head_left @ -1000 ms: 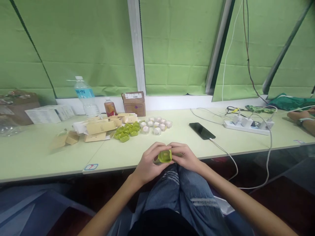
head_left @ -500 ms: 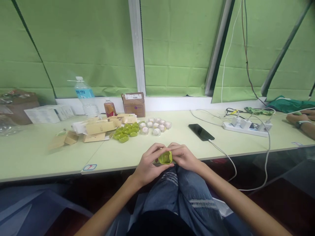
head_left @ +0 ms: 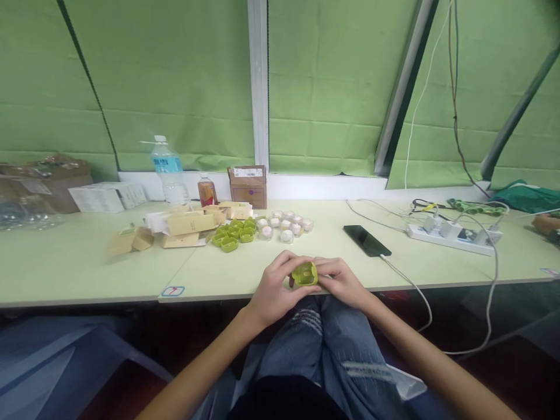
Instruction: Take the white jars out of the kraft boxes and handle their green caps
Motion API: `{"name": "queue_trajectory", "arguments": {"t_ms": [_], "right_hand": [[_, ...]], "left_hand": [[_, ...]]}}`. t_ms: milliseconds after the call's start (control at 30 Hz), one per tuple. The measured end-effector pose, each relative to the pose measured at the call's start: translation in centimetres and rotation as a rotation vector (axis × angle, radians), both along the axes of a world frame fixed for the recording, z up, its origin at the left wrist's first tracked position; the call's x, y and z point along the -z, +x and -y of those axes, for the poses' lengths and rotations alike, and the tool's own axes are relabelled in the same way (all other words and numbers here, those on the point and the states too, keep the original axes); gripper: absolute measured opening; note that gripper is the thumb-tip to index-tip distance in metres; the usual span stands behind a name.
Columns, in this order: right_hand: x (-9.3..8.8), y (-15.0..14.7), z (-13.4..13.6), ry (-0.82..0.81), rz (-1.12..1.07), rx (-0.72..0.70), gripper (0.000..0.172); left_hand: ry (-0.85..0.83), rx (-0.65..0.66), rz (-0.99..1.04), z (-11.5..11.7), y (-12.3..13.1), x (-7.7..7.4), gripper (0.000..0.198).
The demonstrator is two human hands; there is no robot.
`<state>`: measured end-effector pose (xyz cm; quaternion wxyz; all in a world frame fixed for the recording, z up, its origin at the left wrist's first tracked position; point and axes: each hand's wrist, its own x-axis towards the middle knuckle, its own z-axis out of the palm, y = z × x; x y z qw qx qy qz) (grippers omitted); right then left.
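Note:
Both my hands meet at the near edge of the pale green table (head_left: 227, 271), over my lap. My left hand (head_left: 275, 290) and my right hand (head_left: 342, 281) are closed together round a small yellow-green plastic case (head_left: 304, 273). Its hollow side faces up towards me. Further back on the table lie several more green cases (head_left: 234, 233) in a cluster. Beside them sit several small white round pots (head_left: 284, 226). Left of those is a heap of tan cardboard cartons (head_left: 186, 224).
A black phone (head_left: 366, 240) on a white cable lies right of my hands. A power strip (head_left: 455, 236) with plugs sits at the far right. A water bottle (head_left: 167, 169), a small brown bottle (head_left: 206, 191) and a cardboard box (head_left: 246, 185) stand by the window sill.
My hands keep their grip on the green case and have turned it slightly. The view has shifted a little to the left and down.

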<state>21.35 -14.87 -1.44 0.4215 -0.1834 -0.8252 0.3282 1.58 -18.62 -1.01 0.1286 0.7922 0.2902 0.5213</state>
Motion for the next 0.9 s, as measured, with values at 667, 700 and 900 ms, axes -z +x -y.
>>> {"name": "queue_trajectory", "arguments": {"t_ms": [667,700,900], "right_hand": [[0.2,5.5,-5.3,-0.536,-0.257,0.371,0.032],[0.4,5.6,-5.4,-0.56,-0.302,0.358,0.032],[0.6,5.8,-5.9,-0.703,-0.477,0.317,0.03]], "left_hand": [[-0.468,-0.616,-0.378,-13.0,2.1,-3.9,0.034],[-0.503,-0.604,-0.34,-13.4,2.3,-4.0,0.029],[-0.641,-0.429,-0.093,-12.6,1.1,-4.0,0.027]]}}
